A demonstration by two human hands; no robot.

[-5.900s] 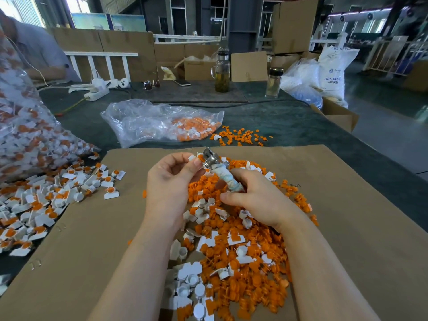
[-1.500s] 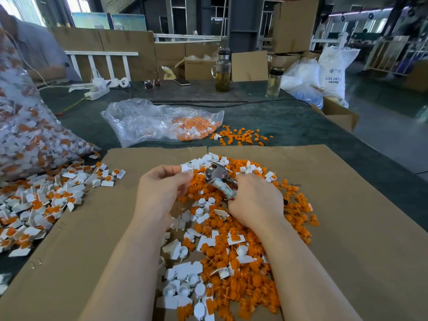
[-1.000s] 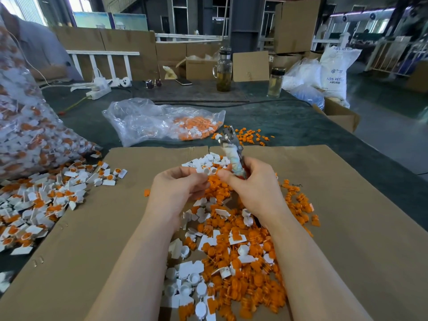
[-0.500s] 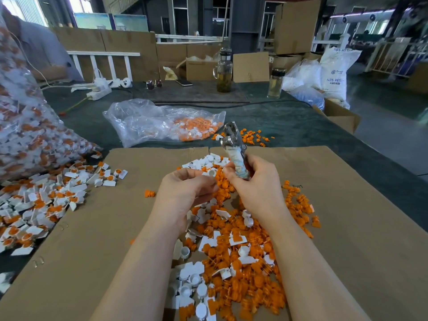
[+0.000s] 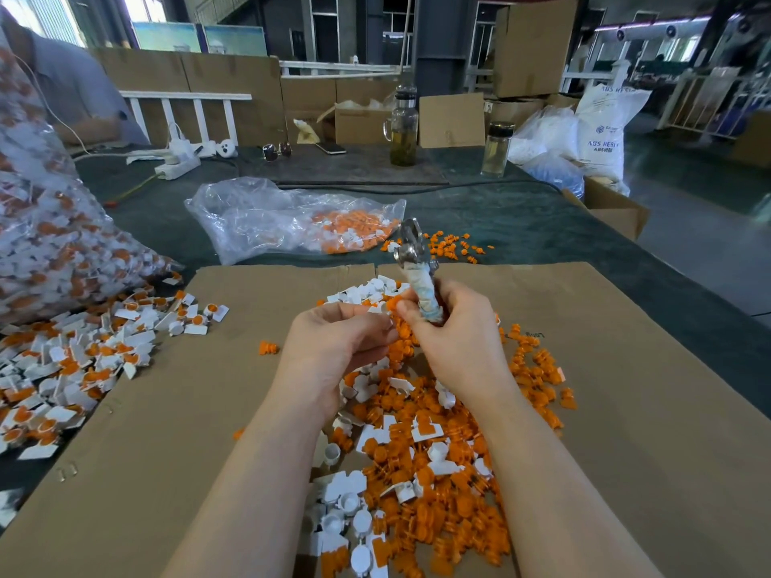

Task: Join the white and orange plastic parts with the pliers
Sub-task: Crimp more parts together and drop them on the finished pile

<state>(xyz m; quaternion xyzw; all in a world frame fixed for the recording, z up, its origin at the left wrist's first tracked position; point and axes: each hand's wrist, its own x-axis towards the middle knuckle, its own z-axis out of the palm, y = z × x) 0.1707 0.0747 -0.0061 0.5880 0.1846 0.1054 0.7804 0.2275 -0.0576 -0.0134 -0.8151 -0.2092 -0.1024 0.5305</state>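
Orange part (image 5: 392, 304) pinched between both hands' fingertips for mating; right hand (image 5: 452, 331) also grips pliers (image 5: 419, 277) upright, left hand (image 5: 338, 340) curled.

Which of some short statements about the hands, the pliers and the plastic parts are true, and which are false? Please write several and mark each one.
1. The right hand grips the pliers. True.
2. The pliers point down into the pile. False: their head points up and away.
3. An orange part sits between the two hands' fingertips. True.
4. The left hand lies flat on the cardboard. False: it is raised, fingers curled.
5. The clear plastic bag lies on the cardboard. False: it lies beyond it.
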